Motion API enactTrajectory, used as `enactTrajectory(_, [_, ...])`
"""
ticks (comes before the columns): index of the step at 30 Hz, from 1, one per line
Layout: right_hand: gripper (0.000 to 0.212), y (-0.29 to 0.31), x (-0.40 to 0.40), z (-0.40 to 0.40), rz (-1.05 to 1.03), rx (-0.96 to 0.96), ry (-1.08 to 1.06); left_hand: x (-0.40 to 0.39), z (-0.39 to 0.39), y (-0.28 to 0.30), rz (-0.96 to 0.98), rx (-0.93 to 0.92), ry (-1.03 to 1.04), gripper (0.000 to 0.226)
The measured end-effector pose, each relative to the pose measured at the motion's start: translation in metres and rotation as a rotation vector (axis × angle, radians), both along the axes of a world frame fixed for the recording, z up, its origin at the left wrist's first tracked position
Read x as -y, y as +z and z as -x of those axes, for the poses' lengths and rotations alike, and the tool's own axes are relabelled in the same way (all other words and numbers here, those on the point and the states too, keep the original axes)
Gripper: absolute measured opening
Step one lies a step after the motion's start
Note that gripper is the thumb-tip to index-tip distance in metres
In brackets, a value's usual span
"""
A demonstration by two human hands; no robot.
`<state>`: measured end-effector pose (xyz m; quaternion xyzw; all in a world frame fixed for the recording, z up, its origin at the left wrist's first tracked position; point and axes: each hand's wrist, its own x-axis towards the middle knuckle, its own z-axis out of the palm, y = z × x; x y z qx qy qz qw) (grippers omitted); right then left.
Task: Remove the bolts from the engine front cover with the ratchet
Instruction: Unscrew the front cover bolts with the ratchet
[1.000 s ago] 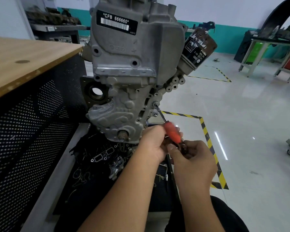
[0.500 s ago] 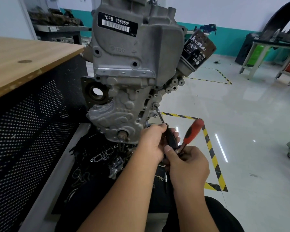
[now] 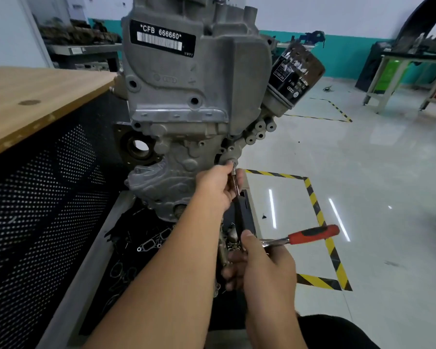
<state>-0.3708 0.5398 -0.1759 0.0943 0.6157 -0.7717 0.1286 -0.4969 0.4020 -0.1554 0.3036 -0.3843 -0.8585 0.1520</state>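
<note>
My ratchet handle [image 3: 312, 234] is red with a black band, right of my fingers. Beyond my fingertips, the grey front cover [image 3: 176, 177] and yellow-black striped floor tape [image 3: 315, 210].

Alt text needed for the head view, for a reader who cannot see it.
A person's left hand steadies a long extension bar on a bolt at the engine front cover, while the right hand grips the red-handled ratchet at its head, handle pointing right.
</note>
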Motion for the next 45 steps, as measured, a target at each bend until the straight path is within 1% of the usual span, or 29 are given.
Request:
enactTrajectory(4, [0.02, 0.003, 0.0, 0.0, 0.155, 0.056, -0.076, -0.004, 0.007, -0.004, -0.01, -0.006, 0.071, 0.013])
enactTrajectory(7, [0.022, -0.001, -0.004, 0.003, 0.191, 0.053, -0.109, -0.01, 0.012, -0.009, -0.079, -0.026, 0.117, 0.012])
enactTrajectory(9, [0.019, -0.004, -0.008, 0.008, 0.183, 0.049, -0.082, -0.014, 0.013, -0.011, -0.118, -0.024, 0.122, 0.012])
enactTrajectory(12, [0.018, -0.002, -0.015, 0.018, 0.163, 0.069, 0.006, -0.018, 0.012, -0.009, -0.105, -0.038, 0.156, 0.017])
enactTrajectory(14, [0.019, 0.0, -0.018, 0.022, 0.15, 0.051, 0.028, -0.024, 0.009, -0.008, -0.121, -0.054, 0.16, 0.02])
enactTrajectory(18, [0.02, -0.005, -0.027, 0.02, 0.137, 0.026, 0.006, -0.035, 0.004, -0.012, -0.168, -0.103, 0.182, 0.022])
enactTrajectory(22, [0.021, -0.01, -0.04, 0.015, 0.147, 0.022, -0.008, -0.045, -0.001, -0.017, -0.18, -0.108, 0.234, 0.021])
enactTrajectory(25, [0.018, -0.012, -0.049, 0.016, 0.119, 0.026, 0.011, -0.046, -0.003, -0.017, -0.2, -0.117, 0.28, 0.025])
enactTrajectory(27, [0.017, -0.013, -0.054, 0.018, 0.111, 0.024, 0.02, -0.047, -0.002, -0.016, -0.178, -0.133, 0.312, 0.019])
enactTrajectory(29, [0.017, -0.012, -0.059, 0.02, 0.11, 0.02, 0.026, -0.048, -0.002, -0.014, -0.14, -0.139, 0.334, 0.021])
enactTrajectory(31, [0.018, -0.013, -0.062, 0.021, 0.113, 0.021, 0.031, -0.049, -0.001, -0.014, -0.14, -0.143, 0.317, 0.026])
enactTrajectory(35, [0.019, -0.016, -0.066, 0.021, 0.122, 0.028, 0.026, -0.055, -0.003, -0.01, -0.169, -0.119, 0.215, 0.031])
enactTrajectory(37, [0.019, -0.016, -0.068, 0.022, 0.126, 0.021, 0.018, -0.058, -0.004, -0.009, -0.189, -0.126, 0.205, 0.032])
enactTrajectory(41, [0.019, -0.014, -0.068, 0.019, 0.151, 0.0, 0.016, -0.061, -0.009, -0.004, -0.26, -0.193, 0.178, 0.03])
enactTrajectory(45, [0.018, -0.012, -0.069, 0.016, 0.14, -0.04, 0.041, -0.059, -0.02, 0.0, -0.25, -0.23, 0.114, 0.026])
